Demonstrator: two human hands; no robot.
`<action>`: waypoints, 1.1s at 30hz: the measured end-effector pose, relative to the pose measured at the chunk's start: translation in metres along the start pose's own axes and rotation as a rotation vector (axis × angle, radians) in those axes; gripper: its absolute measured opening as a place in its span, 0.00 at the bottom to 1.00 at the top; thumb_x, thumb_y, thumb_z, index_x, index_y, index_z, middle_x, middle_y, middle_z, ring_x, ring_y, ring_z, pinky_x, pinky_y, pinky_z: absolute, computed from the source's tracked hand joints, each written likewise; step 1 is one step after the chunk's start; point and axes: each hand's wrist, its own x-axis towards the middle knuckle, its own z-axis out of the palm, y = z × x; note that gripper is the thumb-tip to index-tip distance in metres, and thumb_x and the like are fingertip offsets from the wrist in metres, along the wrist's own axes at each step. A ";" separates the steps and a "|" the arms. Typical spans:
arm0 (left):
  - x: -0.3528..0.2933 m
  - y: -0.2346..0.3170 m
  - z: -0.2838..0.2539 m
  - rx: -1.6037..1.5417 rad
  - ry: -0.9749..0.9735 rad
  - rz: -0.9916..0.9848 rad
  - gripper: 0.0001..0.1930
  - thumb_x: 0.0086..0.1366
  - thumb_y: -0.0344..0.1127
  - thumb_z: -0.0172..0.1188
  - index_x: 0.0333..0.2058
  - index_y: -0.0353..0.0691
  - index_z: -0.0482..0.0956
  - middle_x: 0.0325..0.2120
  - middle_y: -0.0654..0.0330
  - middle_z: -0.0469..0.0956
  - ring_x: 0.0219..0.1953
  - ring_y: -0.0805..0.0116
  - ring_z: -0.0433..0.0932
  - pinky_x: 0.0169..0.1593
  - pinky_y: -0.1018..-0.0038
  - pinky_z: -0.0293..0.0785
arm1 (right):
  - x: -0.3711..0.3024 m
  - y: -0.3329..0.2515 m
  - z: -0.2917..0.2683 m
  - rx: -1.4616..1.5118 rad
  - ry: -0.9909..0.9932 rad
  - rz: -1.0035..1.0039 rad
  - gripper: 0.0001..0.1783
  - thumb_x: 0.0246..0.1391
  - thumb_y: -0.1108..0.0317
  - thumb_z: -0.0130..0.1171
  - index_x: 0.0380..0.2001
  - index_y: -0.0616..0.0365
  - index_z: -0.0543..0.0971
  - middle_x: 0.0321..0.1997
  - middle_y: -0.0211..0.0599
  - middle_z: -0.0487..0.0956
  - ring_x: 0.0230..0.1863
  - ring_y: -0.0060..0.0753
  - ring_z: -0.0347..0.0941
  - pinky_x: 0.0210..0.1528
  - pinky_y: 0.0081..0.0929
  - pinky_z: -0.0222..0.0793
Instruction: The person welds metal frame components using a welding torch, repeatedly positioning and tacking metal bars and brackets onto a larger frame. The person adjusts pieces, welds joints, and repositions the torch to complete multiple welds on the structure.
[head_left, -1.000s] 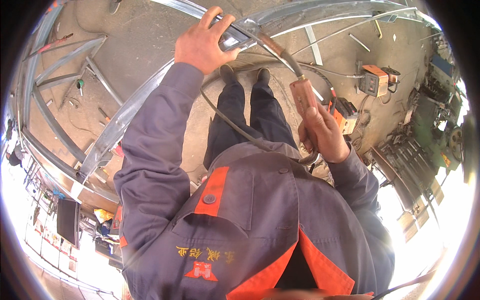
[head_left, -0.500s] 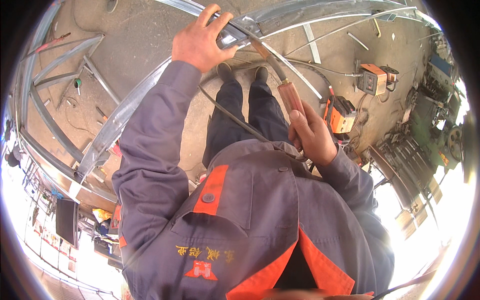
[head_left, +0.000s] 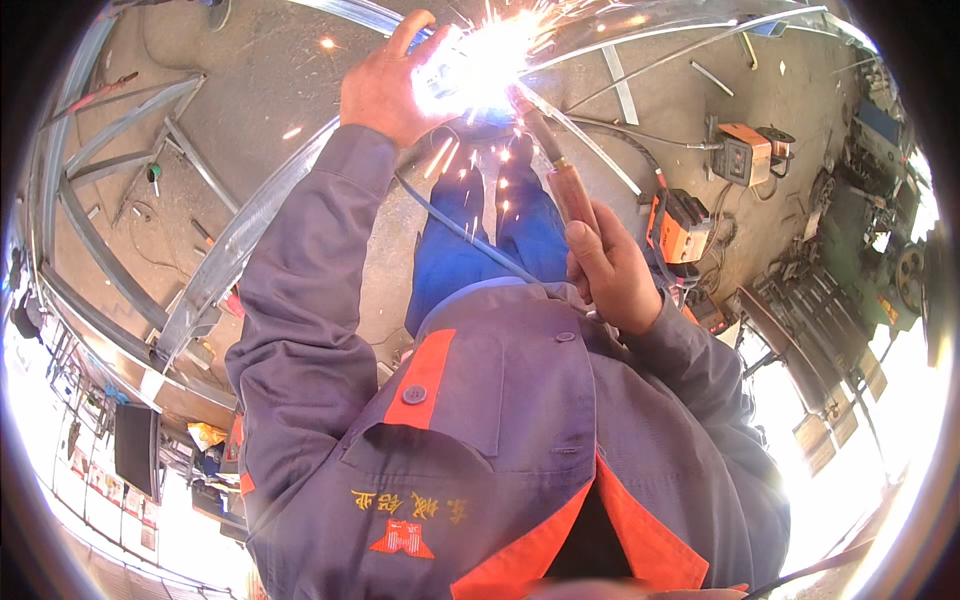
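Welding torch (head_left: 564,180): reddish-brown handle, slim neck, tip lost in white glare (head_left: 490,70).

Floor (head_left: 270,80), grey-brown (it looks dusty); dark panel (head_left: 136,445), lower left; green machinery (head_left: 850,245), right; white glare (head_left: 900,430), both sides.

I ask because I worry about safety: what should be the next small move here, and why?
Probably, draw the left hand a little back from the glare. It is bare and reaches the edge of that glare, sparks fly close by, and the right hand points the welding torch toward the same spot. The glare hides what the left fingertips touch.
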 end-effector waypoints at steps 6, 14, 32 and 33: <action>-0.001 -0.008 0.005 -0.176 0.033 0.025 0.37 0.52 0.55 0.77 0.61 0.57 0.78 0.68 0.67 0.69 0.52 0.59 0.83 0.53 0.65 0.82 | -0.001 0.006 0.008 -0.006 0.018 -0.014 0.28 0.72 0.51 0.56 0.64 0.61 0.70 0.28 0.29 0.77 0.28 0.19 0.72 0.31 0.24 0.69; 0.000 -0.007 0.004 -0.085 0.068 0.053 0.40 0.46 0.53 0.79 0.61 0.60 0.79 0.62 0.70 0.71 0.51 0.59 0.83 0.51 0.59 0.82 | -0.002 0.007 0.018 -0.072 0.074 -0.030 0.29 0.71 0.51 0.56 0.65 0.62 0.70 0.27 0.34 0.79 0.28 0.24 0.76 0.33 0.28 0.71; 0.003 0.006 -0.006 -0.046 0.055 0.026 0.34 0.51 0.56 0.76 0.57 0.57 0.79 0.60 0.67 0.73 0.45 0.56 0.85 0.45 0.59 0.83 | -0.007 -0.004 0.022 -0.097 0.099 0.004 0.30 0.71 0.52 0.55 0.65 0.62 0.70 0.29 0.36 0.79 0.29 0.26 0.76 0.35 0.29 0.73; 0.003 0.006 -0.006 -0.034 0.065 0.038 0.34 0.51 0.56 0.76 0.57 0.57 0.79 0.61 0.67 0.73 0.45 0.56 0.85 0.45 0.59 0.83 | -0.007 -0.003 0.022 -0.122 0.106 -0.002 0.30 0.71 0.52 0.55 0.65 0.62 0.70 0.29 0.36 0.79 0.29 0.26 0.77 0.35 0.29 0.73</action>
